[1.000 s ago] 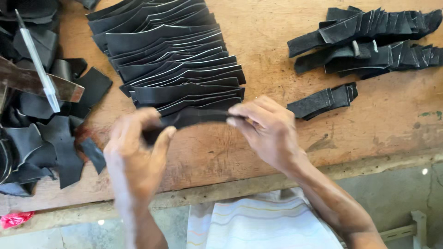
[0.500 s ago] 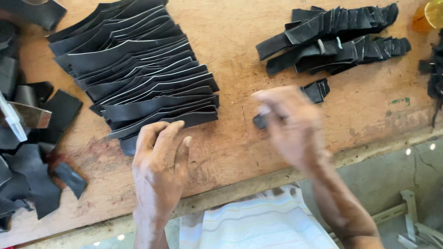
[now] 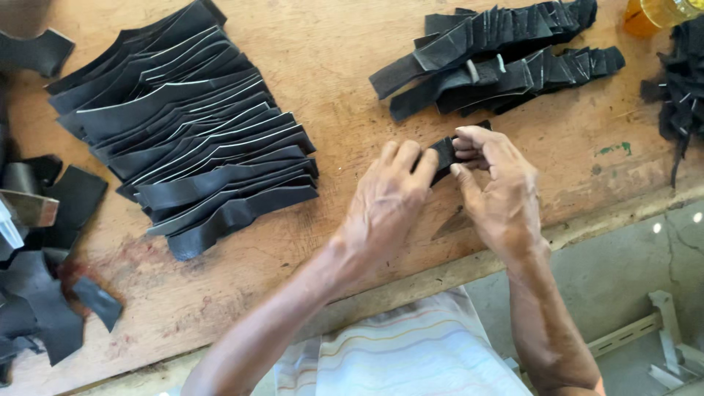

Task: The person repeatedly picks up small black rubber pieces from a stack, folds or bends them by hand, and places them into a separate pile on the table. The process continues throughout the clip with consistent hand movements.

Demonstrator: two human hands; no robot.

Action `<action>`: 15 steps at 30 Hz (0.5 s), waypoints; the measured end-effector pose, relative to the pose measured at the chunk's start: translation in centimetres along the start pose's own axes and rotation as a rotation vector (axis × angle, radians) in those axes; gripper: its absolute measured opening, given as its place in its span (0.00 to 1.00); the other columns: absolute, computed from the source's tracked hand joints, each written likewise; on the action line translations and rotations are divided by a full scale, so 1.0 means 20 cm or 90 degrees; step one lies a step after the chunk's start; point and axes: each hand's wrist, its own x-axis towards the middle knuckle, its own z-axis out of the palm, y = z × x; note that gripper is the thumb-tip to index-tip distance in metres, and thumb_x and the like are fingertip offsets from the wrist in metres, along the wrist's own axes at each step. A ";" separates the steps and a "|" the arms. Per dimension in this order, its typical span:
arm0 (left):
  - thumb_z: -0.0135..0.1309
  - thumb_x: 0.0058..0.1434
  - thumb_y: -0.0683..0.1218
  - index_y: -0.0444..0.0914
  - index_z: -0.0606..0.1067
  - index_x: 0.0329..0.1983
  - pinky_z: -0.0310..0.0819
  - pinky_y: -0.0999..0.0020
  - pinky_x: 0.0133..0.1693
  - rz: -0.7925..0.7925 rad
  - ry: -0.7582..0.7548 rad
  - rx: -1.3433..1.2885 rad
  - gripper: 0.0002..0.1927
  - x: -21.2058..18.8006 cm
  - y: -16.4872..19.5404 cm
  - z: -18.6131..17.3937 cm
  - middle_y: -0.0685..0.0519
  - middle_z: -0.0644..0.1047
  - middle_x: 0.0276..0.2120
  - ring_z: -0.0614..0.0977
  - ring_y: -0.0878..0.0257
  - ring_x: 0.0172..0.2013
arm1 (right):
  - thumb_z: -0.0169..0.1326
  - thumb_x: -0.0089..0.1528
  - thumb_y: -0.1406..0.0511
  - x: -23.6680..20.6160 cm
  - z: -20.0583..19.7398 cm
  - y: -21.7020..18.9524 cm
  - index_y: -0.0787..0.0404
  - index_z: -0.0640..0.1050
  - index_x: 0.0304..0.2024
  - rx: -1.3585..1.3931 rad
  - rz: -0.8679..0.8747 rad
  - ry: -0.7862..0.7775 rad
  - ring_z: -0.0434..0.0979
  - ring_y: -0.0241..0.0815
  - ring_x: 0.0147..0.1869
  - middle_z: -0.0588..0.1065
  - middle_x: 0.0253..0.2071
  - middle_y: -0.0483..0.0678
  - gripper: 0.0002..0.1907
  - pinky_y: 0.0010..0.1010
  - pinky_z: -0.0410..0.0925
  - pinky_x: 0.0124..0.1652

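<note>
Both of my hands pinch one short black strip (image 3: 444,155) just above the wooden table (image 3: 345,81). My left hand (image 3: 386,203) holds its near end with thumb and fingers, and my right hand (image 3: 496,187) grips its far end beside it. To the left lies a fanned stack of long black strips (image 3: 191,132), overlapping one another. Beyond my hands, at the upper right, rests a pile of folded black strips (image 3: 499,51).
Loose black offcuts (image 3: 44,293) and a metal tool (image 3: 26,209) lie at the left edge. An orange container (image 3: 656,15) and more black scraps (image 3: 678,95) sit at the far right. The table's front edge (image 3: 455,268) runs close to my striped garment.
The long strip I stretched between both hands has joined the fanned stack. Both hands moved right and now pinch the short strip that lay alone by the folded pile.
</note>
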 end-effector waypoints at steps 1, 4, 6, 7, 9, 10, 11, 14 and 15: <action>0.59 0.53 0.36 0.26 0.71 0.56 0.74 0.55 0.50 -0.008 -0.006 -0.011 0.25 0.02 -0.01 0.02 0.40 0.72 0.46 0.74 0.45 0.49 | 0.60 0.60 0.79 0.00 -0.01 0.01 0.68 0.73 0.59 0.001 -0.003 -0.004 0.81 0.44 0.52 0.77 0.51 0.55 0.24 0.31 0.75 0.52; 0.61 0.56 0.37 0.32 0.74 0.55 0.74 0.57 0.48 -0.045 0.001 -0.085 0.22 0.03 -0.03 0.04 0.42 0.73 0.46 0.75 0.47 0.50 | 0.61 0.58 0.79 0.00 -0.03 0.02 0.67 0.73 0.60 0.000 -0.008 -0.016 0.80 0.45 0.54 0.76 0.52 0.55 0.27 0.32 0.75 0.54; 0.62 0.55 0.38 0.35 0.75 0.54 0.73 0.57 0.49 -0.056 0.008 -0.099 0.22 0.04 -0.05 0.05 0.44 0.74 0.46 0.75 0.48 0.49 | 0.63 0.57 0.78 0.01 -0.03 0.03 0.66 0.73 0.61 0.018 -0.003 -0.020 0.79 0.45 0.55 0.75 0.53 0.55 0.29 0.33 0.75 0.54; 0.63 0.55 0.38 0.36 0.75 0.54 0.73 0.56 0.49 -0.061 0.011 -0.107 0.22 0.04 -0.06 0.05 0.45 0.74 0.45 0.75 0.49 0.49 | 0.64 0.57 0.77 0.01 -0.03 0.03 0.66 0.72 0.61 0.034 0.009 -0.016 0.79 0.45 0.55 0.74 0.54 0.55 0.30 0.32 0.75 0.54; 0.63 0.55 0.38 0.35 0.75 0.54 0.72 0.55 0.51 -0.054 0.012 -0.126 0.22 0.04 -0.09 0.05 0.45 0.74 0.45 0.75 0.48 0.48 | 0.67 0.55 0.75 0.00 -0.03 0.03 0.65 0.72 0.62 0.033 0.019 -0.012 0.79 0.45 0.55 0.74 0.54 0.54 0.32 0.32 0.75 0.54; 0.62 0.55 0.37 0.34 0.75 0.54 0.71 0.55 0.52 -0.049 0.014 -0.134 0.22 0.04 -0.10 0.05 0.44 0.74 0.44 0.75 0.48 0.48 | 0.69 0.54 0.74 0.00 -0.03 0.04 0.65 0.72 0.62 0.016 0.013 -0.011 0.78 0.46 0.56 0.74 0.54 0.54 0.34 0.33 0.74 0.54; 0.63 0.54 0.37 0.35 0.75 0.54 0.71 0.54 0.51 -0.051 0.014 -0.145 0.23 0.04 -0.10 0.05 0.44 0.74 0.44 0.75 0.48 0.48 | 0.70 0.53 0.73 0.01 -0.03 0.04 0.65 0.72 0.62 0.001 0.007 -0.010 0.78 0.46 0.56 0.74 0.54 0.54 0.35 0.33 0.74 0.54; 0.64 0.53 0.38 0.35 0.75 0.53 0.70 0.54 0.51 -0.056 0.018 -0.165 0.23 0.05 -0.11 0.05 0.44 0.74 0.44 0.74 0.47 0.48 | 0.74 0.49 0.69 0.02 -0.01 0.04 0.66 0.71 0.62 -0.029 -0.003 -0.013 0.78 0.46 0.55 0.74 0.53 0.54 0.40 0.35 0.73 0.54; 0.64 0.53 0.38 0.35 0.75 0.54 0.71 0.54 0.51 -0.054 0.020 -0.162 0.23 0.04 -0.12 0.05 0.44 0.74 0.45 0.74 0.47 0.48 | 0.74 0.49 0.69 0.02 -0.01 0.04 0.66 0.71 0.62 -0.030 0.003 -0.013 0.78 0.46 0.54 0.74 0.53 0.54 0.40 0.34 0.73 0.54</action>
